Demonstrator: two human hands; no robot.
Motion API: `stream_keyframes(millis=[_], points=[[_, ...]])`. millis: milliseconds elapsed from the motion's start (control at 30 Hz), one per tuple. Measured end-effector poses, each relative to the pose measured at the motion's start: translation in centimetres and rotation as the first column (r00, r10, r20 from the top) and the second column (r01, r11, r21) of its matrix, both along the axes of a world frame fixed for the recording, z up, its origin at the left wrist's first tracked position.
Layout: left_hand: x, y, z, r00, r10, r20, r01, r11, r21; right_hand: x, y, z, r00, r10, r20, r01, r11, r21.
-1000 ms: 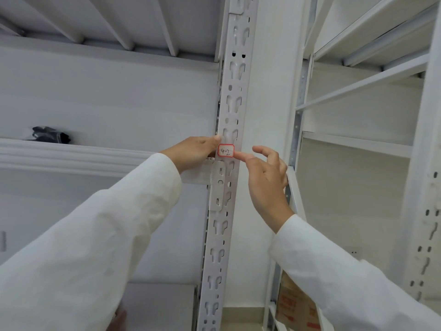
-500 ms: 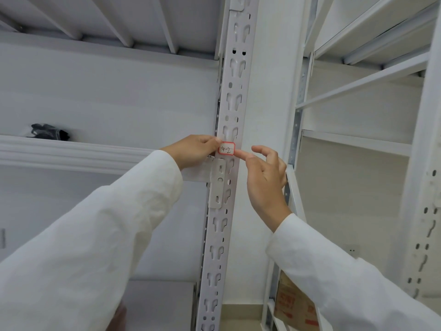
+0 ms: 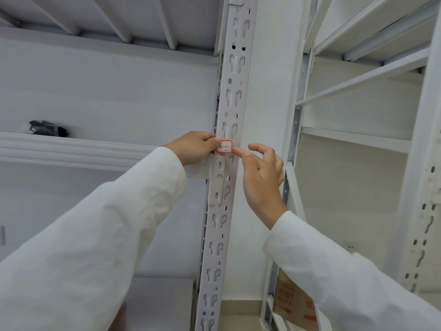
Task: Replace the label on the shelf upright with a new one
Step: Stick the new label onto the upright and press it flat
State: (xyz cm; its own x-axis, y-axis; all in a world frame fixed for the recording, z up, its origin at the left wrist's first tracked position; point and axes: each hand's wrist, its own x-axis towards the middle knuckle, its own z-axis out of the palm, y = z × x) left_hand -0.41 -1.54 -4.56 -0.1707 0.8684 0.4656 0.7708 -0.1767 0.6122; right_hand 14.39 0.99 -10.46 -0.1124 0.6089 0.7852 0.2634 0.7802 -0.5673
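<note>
White slotted steel makes up the shelf upright (image 3: 229,96), which runs from 12 o'clock down to 6 o'clock through the middle of the view. Red-bordered and small, the label (image 3: 224,146) sits on the face of that upright near the centre, with handwritten marks on its white field that seem to read 4-2. The left hand (image 3: 193,146) comes in from 8 o'clock in a white sleeve (image 3: 95,235); its fingers are curled closed and its fingertips pinch the label's left edge against the steel. The right hand (image 3: 261,175) rises from 4 o'clock, loosely open and holding nothing, its forefinger tip pressing the label's lower right corner while the other fingers arch clear. At 9 o'clock a dark bundle (image 3: 47,128) lies on a white shelf beam (image 3: 71,149). At 5 o'clock a cardboard box (image 3: 292,304) stands low in the neighbouring rack
</note>
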Motion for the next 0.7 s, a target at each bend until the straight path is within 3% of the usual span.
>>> stream_keyframes(millis=[367,700], points=[[0.5,-0.2,0.1,1.0,0.006,0.005,-0.006,1.0,0.011,-0.1,0.3,0.1,0.999,-0.024,-0.032,0.024,1.0,0.006],[0.8,-0.9,0.9,0.998,0.043,-0.039,-0.047,0.994,-0.101,0.2,0.8,-0.1,0.991,-0.002,-0.133,0.005,1.0,0.024]])
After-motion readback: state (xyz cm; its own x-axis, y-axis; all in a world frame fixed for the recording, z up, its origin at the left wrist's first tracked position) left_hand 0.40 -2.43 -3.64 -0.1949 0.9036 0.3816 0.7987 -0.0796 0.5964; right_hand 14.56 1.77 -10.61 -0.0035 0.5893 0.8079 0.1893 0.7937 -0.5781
